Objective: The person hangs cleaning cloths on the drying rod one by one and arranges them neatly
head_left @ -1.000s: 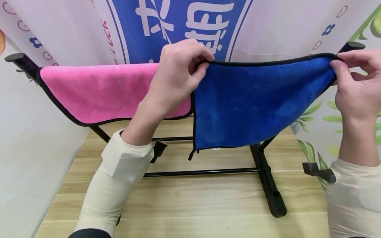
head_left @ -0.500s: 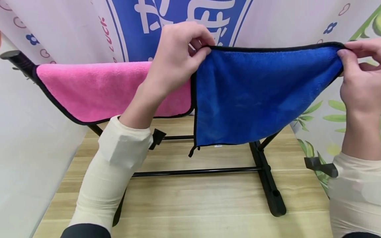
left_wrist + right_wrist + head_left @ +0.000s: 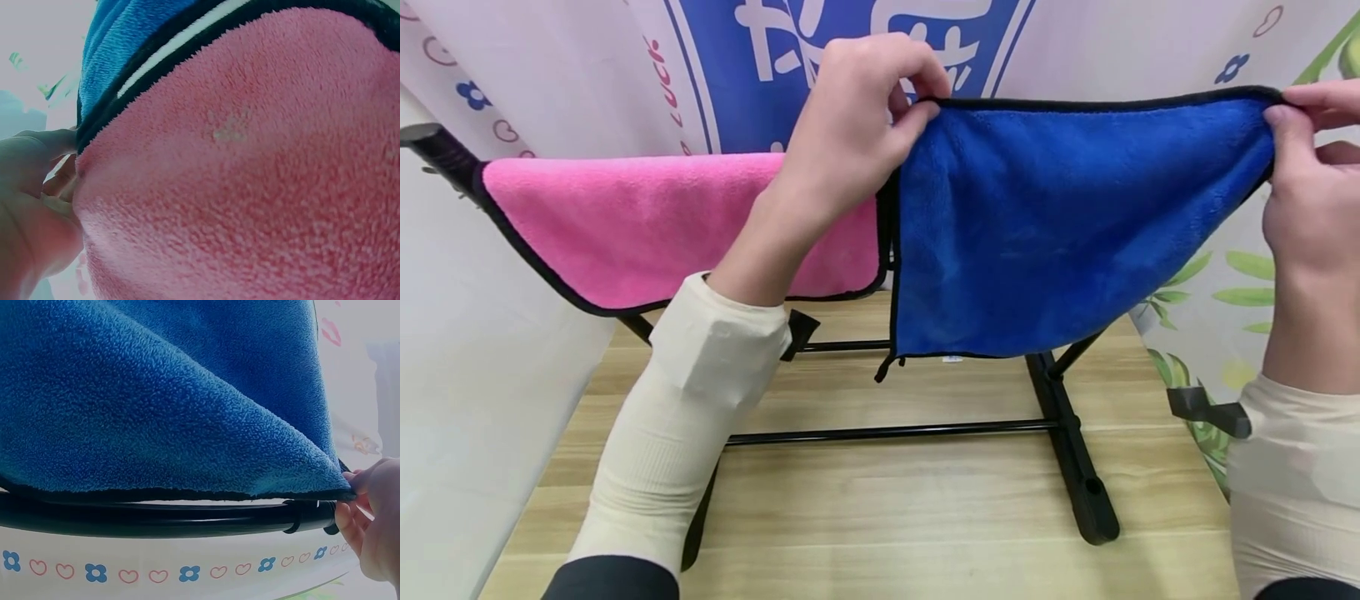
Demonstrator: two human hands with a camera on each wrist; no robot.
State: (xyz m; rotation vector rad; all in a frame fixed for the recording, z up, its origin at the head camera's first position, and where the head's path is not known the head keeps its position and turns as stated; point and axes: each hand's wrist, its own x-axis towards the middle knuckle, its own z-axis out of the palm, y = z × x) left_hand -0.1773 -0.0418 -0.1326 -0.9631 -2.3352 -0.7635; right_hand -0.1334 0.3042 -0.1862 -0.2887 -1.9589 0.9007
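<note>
A blue plush towel (image 3: 1075, 225) with black edging hangs between my two hands. My left hand (image 3: 872, 117) pinches its upper left corner between thumb and fingers. At the upper right corner, my right hand (image 3: 1318, 183) pinches the edge; the right wrist view shows the fingertips on the blue towel's corner (image 3: 331, 484). A pink plush towel (image 3: 625, 225), also black-edged, drapes over the left half of a black rack (image 3: 895, 433). My left forearm covers part of the pink towel. In the left wrist view the pink towel (image 3: 250, 175) fills most of the picture.
The rack's foot (image 3: 1078, 467) stands on a wood-grain table (image 3: 925, 517). One rack end (image 3: 437, 150) sticks up at the left. Behind hangs a white curtain (image 3: 1120, 50) with a blue printed panel. A black top bar (image 3: 156, 515) runs under the blue towel's edge.
Both hands have risen, lifting the blue towel's top edge higher above the rack. The right hand has also shifted slightly right. The pink towel stays draped on the rack.
</note>
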